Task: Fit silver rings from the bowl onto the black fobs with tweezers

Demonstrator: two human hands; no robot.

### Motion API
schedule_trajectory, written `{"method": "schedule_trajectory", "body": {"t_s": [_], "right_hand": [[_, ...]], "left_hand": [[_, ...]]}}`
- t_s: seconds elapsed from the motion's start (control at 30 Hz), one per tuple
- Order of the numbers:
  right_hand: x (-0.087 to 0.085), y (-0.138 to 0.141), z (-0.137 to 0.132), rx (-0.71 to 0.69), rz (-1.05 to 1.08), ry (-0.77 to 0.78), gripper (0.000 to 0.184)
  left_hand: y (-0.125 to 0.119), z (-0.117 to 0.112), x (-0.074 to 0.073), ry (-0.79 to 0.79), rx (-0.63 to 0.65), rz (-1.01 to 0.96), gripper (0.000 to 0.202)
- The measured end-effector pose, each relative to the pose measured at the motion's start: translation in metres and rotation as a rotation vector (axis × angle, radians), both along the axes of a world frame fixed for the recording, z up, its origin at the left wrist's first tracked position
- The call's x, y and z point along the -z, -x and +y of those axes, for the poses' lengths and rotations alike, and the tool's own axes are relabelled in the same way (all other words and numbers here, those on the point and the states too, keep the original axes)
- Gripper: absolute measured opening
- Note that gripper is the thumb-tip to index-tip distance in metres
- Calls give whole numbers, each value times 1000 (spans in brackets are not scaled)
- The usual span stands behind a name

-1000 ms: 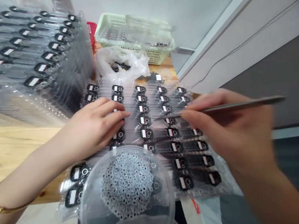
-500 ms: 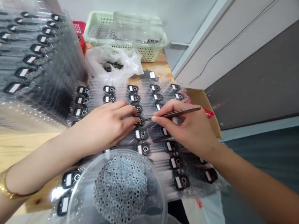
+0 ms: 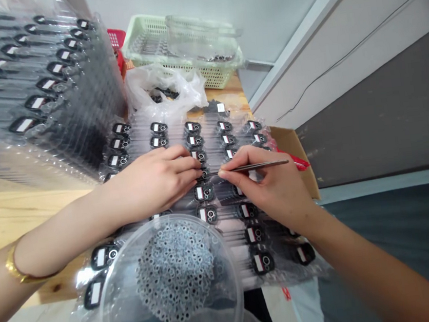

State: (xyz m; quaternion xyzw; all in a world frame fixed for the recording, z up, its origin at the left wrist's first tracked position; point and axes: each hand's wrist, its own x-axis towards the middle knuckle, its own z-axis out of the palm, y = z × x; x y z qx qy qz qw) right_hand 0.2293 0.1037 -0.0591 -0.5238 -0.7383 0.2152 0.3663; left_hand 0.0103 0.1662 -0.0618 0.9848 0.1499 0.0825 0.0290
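steel tweezers (image 3: 254, 167) sit pinched in the right hand (image 3: 275, 187), tips just beside a black plastic part (image 3: 202, 173) held by the left hand (image 3: 153, 181), fingers curled.

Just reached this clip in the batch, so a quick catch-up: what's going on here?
A person is working over a sheet of small black parts in clear plastic. The right hand holds fine metal tweezers, their tip beside one part, and the left hand rests its fingertips by that same part. A round clear container of small grey rings sits at the near edge of the sheet. More such sheets are stacked at the left, on a wooden table.
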Motion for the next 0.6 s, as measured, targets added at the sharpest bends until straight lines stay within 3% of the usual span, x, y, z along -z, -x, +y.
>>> {"method": "schedule_trajectory", "body": {"t_s": [0.3, 0.5, 0.6], "right_hand": [[-2, 0, -2, -24, 6, 11, 8], [2, -2, 2, -9, 11, 0, 6], [-4, -4, 4, 20, 43, 35, 6]], "left_hand": [[-2, 0, -2, 12, -19, 53, 33], [-3, 0, -2, -69, 16, 84, 34], [-4, 0, -3, -133, 43, 102, 33]]}}
